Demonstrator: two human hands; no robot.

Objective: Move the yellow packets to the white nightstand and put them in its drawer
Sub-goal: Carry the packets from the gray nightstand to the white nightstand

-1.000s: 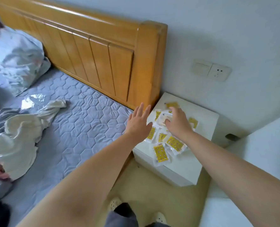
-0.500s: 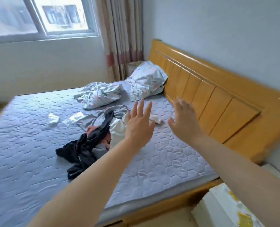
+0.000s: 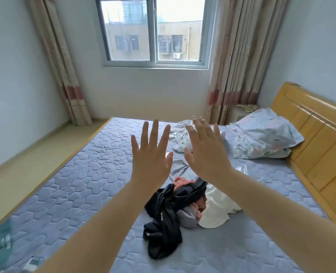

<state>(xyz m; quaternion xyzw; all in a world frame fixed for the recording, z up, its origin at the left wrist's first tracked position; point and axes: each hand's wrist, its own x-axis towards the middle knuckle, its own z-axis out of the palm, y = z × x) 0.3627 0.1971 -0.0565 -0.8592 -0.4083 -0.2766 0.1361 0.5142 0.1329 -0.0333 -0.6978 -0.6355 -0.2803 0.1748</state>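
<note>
No yellow packets and no white nightstand appear in view. Both hands, left hand (image 3: pixel 150 164) and right hand (image 3: pixel 205 154), are raised with fingers spread and empty above the mattress (image 3: pixel 68 186). A clothing heap (image 3: pixel 179 209) lies mid-mattress; a pillow (image 3: pixel 261 134) sits near the headboard (image 3: pixel 316 146). Risk: packets hidden under the clothing may be missed.

Single head-worn view, forward and down across the bed (image 3: pixel 68 184) toward the window (image 3: pixel 153 32).
</note>
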